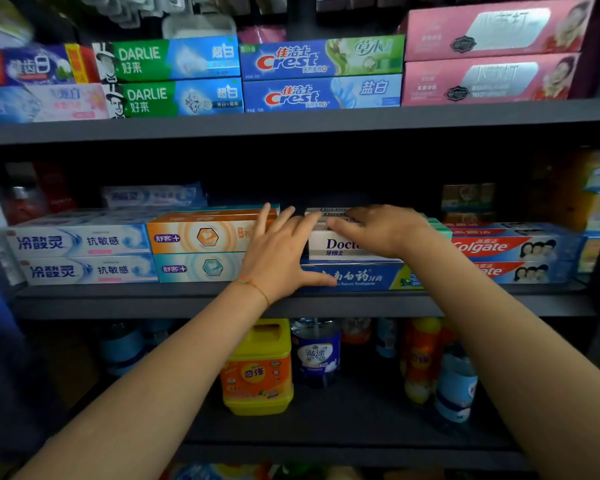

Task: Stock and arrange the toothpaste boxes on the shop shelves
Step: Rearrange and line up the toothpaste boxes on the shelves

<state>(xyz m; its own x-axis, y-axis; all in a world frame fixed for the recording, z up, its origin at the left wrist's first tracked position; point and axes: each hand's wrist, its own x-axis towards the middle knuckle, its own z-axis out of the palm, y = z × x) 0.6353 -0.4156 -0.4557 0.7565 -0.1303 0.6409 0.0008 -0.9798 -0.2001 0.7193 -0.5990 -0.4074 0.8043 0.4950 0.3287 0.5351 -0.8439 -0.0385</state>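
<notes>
On the middle shelf [118,301] a white Doctor toothpaste box [336,245] lies on top of a blue box with white lettering [357,277]. My left hand [278,251] lies flat with straight fingers against the left end of the white box and the orange box [201,235] beside it, thumb on the blue box. My right hand [378,228] rests over the top of the white box, fingers bent across its upper edge. More white boxes sit behind it, partly hidden by the hand.
Red Colgate boxes [513,249] stand right of the stack, white and blue boxes [80,254] at the left. The upper shelf holds Darlie [174,77], Crest [321,74] and pink boxes [492,53]. Below stand a yellow jug [257,368] and bottles [454,382].
</notes>
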